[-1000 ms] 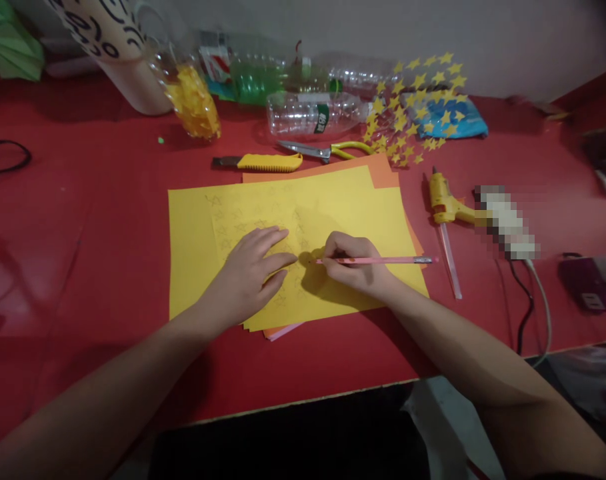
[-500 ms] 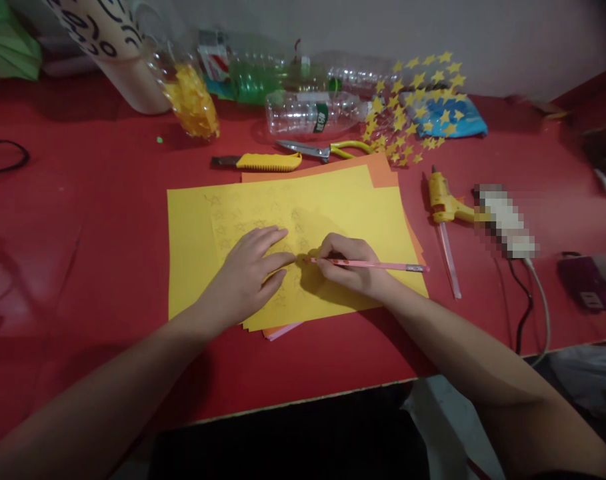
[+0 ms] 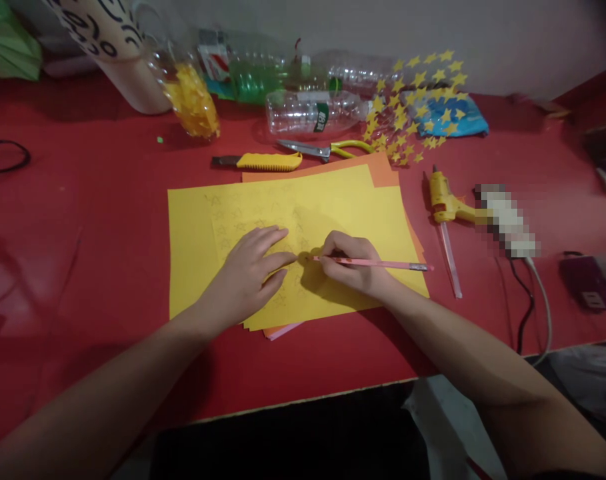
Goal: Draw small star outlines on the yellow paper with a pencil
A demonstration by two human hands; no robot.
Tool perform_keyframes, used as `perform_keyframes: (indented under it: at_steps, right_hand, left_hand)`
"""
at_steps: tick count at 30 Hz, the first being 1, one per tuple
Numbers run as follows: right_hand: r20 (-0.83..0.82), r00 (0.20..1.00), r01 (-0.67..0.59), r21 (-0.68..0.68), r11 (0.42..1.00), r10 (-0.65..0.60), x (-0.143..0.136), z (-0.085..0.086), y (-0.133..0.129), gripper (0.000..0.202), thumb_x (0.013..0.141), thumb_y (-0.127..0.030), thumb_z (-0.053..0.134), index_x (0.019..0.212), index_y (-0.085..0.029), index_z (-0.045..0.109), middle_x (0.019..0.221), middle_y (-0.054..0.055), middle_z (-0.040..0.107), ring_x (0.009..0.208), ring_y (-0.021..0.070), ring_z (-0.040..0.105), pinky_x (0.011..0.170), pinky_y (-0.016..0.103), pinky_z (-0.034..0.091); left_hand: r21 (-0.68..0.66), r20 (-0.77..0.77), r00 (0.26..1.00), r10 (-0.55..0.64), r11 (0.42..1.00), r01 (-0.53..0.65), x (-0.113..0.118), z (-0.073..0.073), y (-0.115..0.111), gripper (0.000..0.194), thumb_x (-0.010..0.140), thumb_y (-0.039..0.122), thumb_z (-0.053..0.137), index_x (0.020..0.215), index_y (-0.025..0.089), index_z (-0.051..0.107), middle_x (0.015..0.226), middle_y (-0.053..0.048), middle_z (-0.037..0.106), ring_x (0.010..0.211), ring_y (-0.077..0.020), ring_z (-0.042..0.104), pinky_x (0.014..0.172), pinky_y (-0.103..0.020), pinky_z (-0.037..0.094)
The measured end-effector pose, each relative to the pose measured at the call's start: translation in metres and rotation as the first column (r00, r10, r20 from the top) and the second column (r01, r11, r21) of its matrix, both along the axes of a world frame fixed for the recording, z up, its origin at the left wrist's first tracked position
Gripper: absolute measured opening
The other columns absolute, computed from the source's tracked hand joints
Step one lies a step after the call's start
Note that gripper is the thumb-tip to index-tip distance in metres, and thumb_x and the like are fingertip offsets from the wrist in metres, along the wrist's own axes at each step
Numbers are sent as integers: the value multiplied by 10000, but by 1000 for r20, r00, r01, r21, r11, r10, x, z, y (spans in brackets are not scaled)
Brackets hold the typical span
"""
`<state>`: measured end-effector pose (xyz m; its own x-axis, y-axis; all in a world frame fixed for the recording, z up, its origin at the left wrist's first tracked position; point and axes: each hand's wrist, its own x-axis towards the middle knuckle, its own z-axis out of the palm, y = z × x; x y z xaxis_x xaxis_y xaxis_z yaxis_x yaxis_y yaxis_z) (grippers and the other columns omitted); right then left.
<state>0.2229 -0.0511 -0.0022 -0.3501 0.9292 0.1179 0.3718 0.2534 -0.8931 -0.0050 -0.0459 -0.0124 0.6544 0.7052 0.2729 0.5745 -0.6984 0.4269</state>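
My right hand (image 3: 350, 263) pinches a pink pencil (image 3: 397, 265), its tip at the yellow paper (image 3: 353, 200) and its eraser end pointing right. Spread flat on the same paper, my left hand (image 3: 255, 270) holds nothing; its fingertips reach close to the pencil tip. Rows of small pencil-drawn stars (image 3: 239, 228) cover the paper's left and middle part, some hidden under my left hand. More yellow sheets and orange sheets (image 3: 383, 170) lie beneath.
Behind the paper lie a yellow utility knife (image 3: 269, 161), scissors (image 3: 327, 151) and plastic bottles (image 3: 313, 112). Cut yellow stars (image 3: 399, 120) stand at the back right. A glue gun (image 3: 443, 197) rests on the red table (image 3: 107, 220), right of the paper, near a cable (image 3: 543, 307).
The pencil and my right hand have shifted very slightly to the right. My left hand stays in place on the paper.
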Motion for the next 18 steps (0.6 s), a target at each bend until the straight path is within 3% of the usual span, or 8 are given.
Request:
perform_keyframes:
  at_steps: [18]
  right_hand:
    - [-13,992,125,10,992,-124,-1,0,1,174,728,-156,526,618,-226,411,495,-82,381,450,60,296,411,227,217]
  left_hand:
    - [-35,-13,1000,6,999,-6,0,0,0,304,982,225,412,1096,174,689,1375,-150,542,1320,-325,472,1077,-562,421]
